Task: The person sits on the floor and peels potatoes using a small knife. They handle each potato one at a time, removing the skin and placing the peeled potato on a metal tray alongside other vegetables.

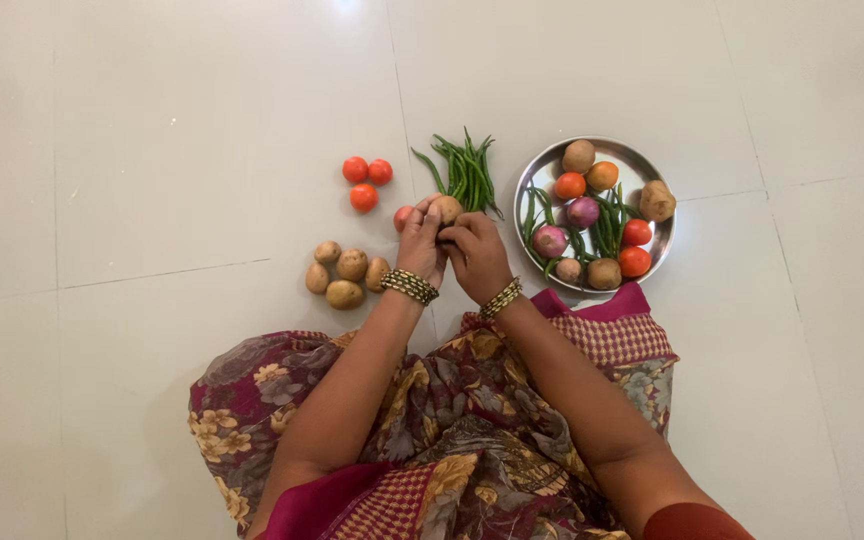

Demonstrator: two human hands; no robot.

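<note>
head view: both hands meet on 1 potato (446, 209), left hand (421, 245) and right hand (476, 255) pinching it together just above the floor (152, 150), between the tomato (402, 216) and beans (464, 172).

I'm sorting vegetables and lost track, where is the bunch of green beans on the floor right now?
In the head view, the loose green beans lie on the floor just above both hands, between the three tomatoes and the steel plate.
</note>
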